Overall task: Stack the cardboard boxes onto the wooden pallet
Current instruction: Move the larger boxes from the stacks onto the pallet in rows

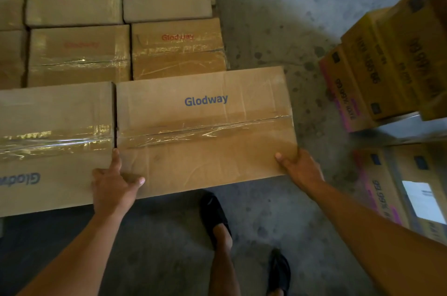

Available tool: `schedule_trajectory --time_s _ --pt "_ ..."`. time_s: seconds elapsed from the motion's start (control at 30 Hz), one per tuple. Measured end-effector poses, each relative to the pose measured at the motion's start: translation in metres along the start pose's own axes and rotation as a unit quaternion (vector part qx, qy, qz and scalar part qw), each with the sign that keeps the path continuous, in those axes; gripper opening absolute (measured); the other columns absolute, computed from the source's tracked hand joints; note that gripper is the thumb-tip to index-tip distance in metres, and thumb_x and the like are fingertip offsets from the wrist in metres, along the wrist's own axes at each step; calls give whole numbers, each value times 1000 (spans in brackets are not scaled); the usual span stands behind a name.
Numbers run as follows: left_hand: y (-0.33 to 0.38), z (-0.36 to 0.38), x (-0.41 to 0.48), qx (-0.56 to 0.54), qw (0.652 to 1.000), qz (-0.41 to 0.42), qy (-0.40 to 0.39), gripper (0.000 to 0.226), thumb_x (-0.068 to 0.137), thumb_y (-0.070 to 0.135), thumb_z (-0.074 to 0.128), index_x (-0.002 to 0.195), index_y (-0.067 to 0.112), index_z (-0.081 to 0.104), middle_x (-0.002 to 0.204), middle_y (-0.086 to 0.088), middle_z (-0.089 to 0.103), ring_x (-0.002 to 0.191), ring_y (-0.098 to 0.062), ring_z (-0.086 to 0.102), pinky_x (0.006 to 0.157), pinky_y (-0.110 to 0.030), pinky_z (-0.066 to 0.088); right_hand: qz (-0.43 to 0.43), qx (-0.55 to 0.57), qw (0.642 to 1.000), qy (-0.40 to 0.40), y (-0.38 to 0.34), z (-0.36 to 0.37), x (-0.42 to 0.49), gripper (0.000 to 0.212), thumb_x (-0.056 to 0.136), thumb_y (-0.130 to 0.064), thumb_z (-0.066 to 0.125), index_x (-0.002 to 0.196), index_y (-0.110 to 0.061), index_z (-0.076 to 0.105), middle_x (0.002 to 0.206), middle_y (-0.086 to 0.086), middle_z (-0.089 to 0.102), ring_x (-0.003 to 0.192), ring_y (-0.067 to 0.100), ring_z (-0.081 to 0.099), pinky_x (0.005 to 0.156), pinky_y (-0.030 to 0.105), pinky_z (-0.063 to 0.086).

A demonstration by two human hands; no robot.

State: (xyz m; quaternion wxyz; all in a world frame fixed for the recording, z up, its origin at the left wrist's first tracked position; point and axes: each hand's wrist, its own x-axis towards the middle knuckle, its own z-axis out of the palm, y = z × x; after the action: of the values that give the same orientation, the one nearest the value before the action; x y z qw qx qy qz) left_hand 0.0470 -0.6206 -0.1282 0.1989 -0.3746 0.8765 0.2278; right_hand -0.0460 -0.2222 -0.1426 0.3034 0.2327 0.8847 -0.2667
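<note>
Head view | brown taped cardboard box printed "Glodway" lies long axis left-right, beside neighbouring box | left hand, right hand grip its near corners | wooden pallet hidden.

This is a warehouse or storeroom. The floor is bare, stained concrete, grey and mottled with dark spots. Beyond the fingers, sealed cartons lie in tight rows, each taped shut with clear tape and printed with the same brand name in red. Right at the fingertips sit two more of these cartons, lettered in blue, one gripped at its near corners. Off to the right of the fingers, other printed boxes are piled several high, with pink edging and dark lettering, one bearing a white label. Nothing domestic shows: only packed goods in bulk on a rough floor.
</note>
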Motion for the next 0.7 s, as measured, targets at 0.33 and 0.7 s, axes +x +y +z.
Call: schedule_trajectory --time_s 0.33,0.7 --pt "52 -27 -16 103 989 96 45 67 92 34 65 149 18 34 137 -27 45 124 -46 46 94 -57 47 13 -35 999 -23 -22 -20 -6 80 92 -62 54 149 -10 32 146 20 47 131 41 47 103 47 40" --pt "297 -69 -61 32 928 369 35 55 91 40 64 140 17 55 136 -15 59 120 -37 57 97 -41 46 22 94 966 238 21 -207 -64 67 97 -57 48 147 -13 41 147 16 48 132 36 47 105 43 40"
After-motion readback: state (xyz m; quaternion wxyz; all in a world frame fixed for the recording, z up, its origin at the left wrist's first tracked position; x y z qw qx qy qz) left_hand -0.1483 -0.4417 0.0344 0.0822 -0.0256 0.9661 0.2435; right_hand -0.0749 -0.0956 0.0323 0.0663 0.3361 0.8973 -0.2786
